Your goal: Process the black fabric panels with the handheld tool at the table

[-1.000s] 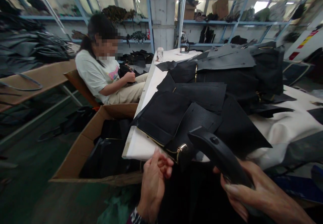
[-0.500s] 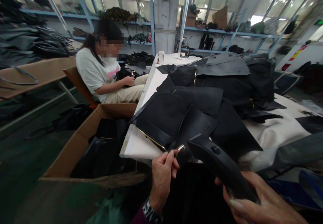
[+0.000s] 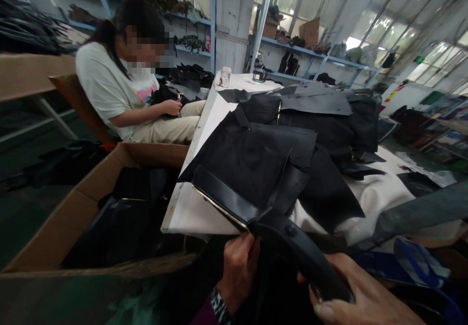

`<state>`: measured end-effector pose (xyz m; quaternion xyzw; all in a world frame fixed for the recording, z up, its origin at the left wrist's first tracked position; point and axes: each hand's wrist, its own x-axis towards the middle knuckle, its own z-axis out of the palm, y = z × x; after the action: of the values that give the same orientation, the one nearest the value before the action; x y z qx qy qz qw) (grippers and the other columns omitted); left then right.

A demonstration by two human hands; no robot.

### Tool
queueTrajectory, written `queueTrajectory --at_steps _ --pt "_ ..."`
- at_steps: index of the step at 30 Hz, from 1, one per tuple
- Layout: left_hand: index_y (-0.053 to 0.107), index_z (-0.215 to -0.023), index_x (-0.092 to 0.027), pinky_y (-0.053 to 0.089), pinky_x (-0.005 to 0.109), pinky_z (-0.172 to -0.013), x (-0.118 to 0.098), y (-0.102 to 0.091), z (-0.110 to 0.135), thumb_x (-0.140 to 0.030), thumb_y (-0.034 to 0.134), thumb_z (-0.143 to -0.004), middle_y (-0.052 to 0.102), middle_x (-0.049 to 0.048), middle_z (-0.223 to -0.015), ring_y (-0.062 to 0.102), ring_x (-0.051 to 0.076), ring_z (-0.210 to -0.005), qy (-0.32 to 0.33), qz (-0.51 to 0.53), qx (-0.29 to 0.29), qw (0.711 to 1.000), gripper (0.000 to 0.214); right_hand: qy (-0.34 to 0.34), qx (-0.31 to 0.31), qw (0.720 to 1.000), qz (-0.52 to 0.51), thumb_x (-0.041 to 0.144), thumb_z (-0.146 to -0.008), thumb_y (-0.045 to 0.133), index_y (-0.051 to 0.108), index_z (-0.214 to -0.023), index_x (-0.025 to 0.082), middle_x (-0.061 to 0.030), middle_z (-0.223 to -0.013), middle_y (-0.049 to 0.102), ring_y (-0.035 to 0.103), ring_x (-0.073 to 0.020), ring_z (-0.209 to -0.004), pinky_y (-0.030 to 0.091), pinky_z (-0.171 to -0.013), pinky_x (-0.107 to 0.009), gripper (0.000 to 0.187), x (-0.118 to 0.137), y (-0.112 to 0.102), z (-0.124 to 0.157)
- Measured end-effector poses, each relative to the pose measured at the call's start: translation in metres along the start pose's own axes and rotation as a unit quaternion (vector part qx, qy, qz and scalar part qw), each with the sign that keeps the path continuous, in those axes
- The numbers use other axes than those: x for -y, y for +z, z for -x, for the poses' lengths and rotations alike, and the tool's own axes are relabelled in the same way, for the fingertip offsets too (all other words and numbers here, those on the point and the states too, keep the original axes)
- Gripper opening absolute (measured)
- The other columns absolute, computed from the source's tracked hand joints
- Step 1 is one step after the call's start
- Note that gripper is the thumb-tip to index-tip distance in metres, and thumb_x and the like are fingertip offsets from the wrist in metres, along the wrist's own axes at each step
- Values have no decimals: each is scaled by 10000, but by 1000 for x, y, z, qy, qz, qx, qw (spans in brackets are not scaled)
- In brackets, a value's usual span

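My left hand (image 3: 239, 261) pinches the near end of a gold-toothed zipper (image 3: 219, 208), its fingertips partly hidden behind the hand's back. The zipper runs along the edge of a black panel (image 3: 237, 164) that lies over the table corner. In my right hand (image 3: 360, 286) is a black, curved handheld tool (image 3: 292, 237) with a round button on top; its kind is unclear. Its front end sits over the zipper end, right beside my left fingers. Whether the tool touches the zipper cannot be made out.
Stacked black and grey panels (image 3: 314, 105) cover much of the white table (image 3: 210, 120). An open cardboard box (image 3: 47, 232) with black pieces stands at left. Beyond it, a seated person (image 3: 117, 86) handles a black piece. A can (image 3: 225, 77) stands at the table's far end.
My left fingers have moved from a small metal piece by the tool's front to the zipper end. The tool's front is now over that end. The view has shifted rightward.
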<state>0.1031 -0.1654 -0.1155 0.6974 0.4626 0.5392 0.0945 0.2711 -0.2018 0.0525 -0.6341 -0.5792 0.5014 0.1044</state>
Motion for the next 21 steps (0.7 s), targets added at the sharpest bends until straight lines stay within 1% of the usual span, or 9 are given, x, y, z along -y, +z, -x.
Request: queueTrajectory --at_steps 2,3,5,8,10,13,16,18,21 --pt "581 -794 -143 414 219 -524 2 1 2 -143 407 -921 638 20 -629 606 120 -529 23 -3 -12 1000 216 -3 22 1000 17 443 -616 621 598 -786 151 -16 -692 561 510 -161 -624 380 -529 -239 339 1 1 -3" --pt "578 -796 -145 424 223 -530 3 2 3 -136 405 -920 641 23 -630 611 124 -535 30 0 -13 999 213 -3 27 1000 15 439 -631 633 597 -799 150 -10 -676 566 513 -152 -602 375 -512 -229 337 0 1 -6" --pt "575 -806 -147 439 232 -539 6 5 6 -120 408 -915 638 27 -631 613 133 -547 44 5 -12 999 201 -2 43 999 -5 433 -674 630 588 -847 145 3 -633 568 516 -134 -544 357 -476 -212 338 -2 2 -10" --pt "583 -863 -142 453 246 -558 8 9 11 -99 422 -904 649 43 -669 626 148 -590 61 10 -3 998 172 -5 69 996 -49 439 -725 592 553 -912 135 31 -523 538 483 -107 -440 348 -450 -205 359 -1 1 -16" --pt "585 -878 -139 453 248 -556 8 11 12 -85 427 -898 651 48 -681 629 150 -598 62 19 4 998 168 -9 48 996 -79 457 -729 586 527 -963 132 44 -483 519 480 -111 -416 368 -444 -213 404 2 -2 -16" --pt "584 -890 -137 450 245 -547 7 10 12 -83 429 -898 654 45 -686 626 145 -587 57 23 9 998 165 -10 -35 994 -99 483 -726 594 515 -1010 137 35 -503 533 495 -127 -439 401 -455 -234 454 6 -11 -8" --pt "583 -903 -138 449 246 -554 8 10 12 -88 441 -897 654 44 -694 624 147 -598 57 25 11 998 151 6 -84 992 -91 505 -702 627 543 -1011 150 11 -557 565 518 -145 -478 418 -470 -252 478 1 -18 4" --pt "582 -913 -139 445 246 -552 9 12 13 -80 450 -890 639 36 -673 613 146 -590 55 30 12 998 147 20 -91 992 -81 508 -688 643 561 -1022 156 4 -578 573 539 -160 -509 433 -493 -263 492 -6 -18 10" --pt "585 -895 -145 439 245 -540 10 14 14 -78 450 -886 614 20 -641 594 139 -562 50 32 18 998 151 30 -47 997 -57 516 -705 618 568 -1045 152 21 -547 553 526 -155 -507 435 -517 -263 500 -14 -12 10"
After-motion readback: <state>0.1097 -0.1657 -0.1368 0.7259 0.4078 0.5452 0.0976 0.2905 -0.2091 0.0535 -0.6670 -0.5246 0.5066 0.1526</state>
